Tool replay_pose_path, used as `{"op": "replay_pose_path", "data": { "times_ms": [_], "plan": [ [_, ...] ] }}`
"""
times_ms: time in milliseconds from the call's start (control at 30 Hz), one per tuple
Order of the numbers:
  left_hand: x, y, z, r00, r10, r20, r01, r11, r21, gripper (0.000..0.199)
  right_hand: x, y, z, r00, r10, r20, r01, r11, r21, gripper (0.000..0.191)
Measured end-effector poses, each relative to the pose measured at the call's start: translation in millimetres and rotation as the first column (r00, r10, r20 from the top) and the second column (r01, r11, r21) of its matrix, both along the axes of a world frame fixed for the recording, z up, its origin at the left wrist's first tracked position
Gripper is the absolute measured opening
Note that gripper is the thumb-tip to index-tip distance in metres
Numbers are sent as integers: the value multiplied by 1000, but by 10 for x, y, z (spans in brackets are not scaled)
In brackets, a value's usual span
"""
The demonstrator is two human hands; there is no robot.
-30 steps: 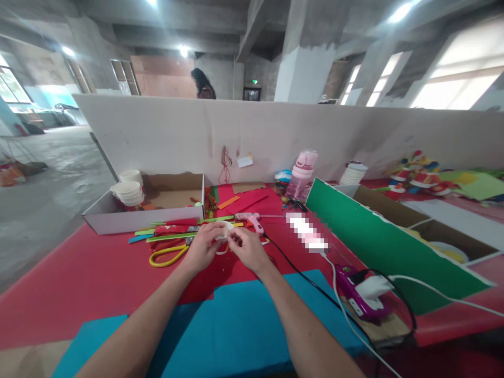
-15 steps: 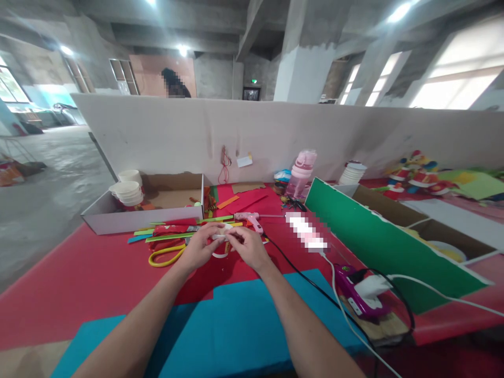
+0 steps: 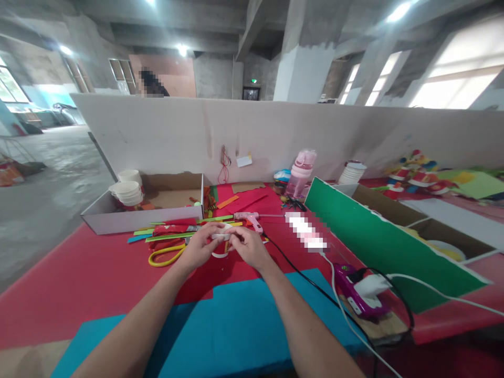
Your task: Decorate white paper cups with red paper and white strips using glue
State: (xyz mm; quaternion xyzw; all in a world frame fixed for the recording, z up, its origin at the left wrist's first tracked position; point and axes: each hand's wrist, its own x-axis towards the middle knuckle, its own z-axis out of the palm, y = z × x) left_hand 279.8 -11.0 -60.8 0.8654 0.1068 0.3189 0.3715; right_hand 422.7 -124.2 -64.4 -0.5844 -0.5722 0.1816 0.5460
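Observation:
Between my hands a paper cup (image 3: 220, 251) stands on the red table covering, its lower body red with a white edge at the bottom. Around its white top, the fingers of my left hand (image 3: 202, 244) are closed from the left side. My right hand (image 3: 248, 247) pinches the same white top from the right. Whether that white part is the cup itself or a strip on it, I cannot tell. Just left of my left hand lie yellow-handled scissors (image 3: 167, 256). Beyond my right hand rests a pink glue gun (image 3: 252, 220).
A white box (image 3: 142, 220) with stacked cups (image 3: 128, 191) stands left. To the right are a green-sided box (image 3: 386, 241), a purple power strip (image 3: 362, 294) and cables. A pink bottle (image 3: 301, 173) stands behind. Blue cloth (image 3: 252, 320) covers the near edge.
My fingers have shifted very slightly at the cup's white top, while both hands keep their place. In the background, a person's head has moved left behind the partition.

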Motion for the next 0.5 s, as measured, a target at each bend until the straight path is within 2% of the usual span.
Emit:
{"op": "replay_pose_path", "data": {
  "times_ms": [133, 300, 500],
  "plan": [
    [-6, 1, 1, 1000, -10, -1, 10, 1000, 0, 19, 18, 3, 5, 995, -60, 84, 56, 997, 53, 19],
    [-7, 12, -12, 1000, -13, -6, 13, 1000, -11, 17, 58, 29, -50, 992, -29, 119, 22, 998, 57, 25],
    [-5, 22, -33, 1000, 4, 0, -4, 997, -79, 20, -5, 13, -31, 941, -201, 274, 142, 965, 220, 22]
  ]
}}
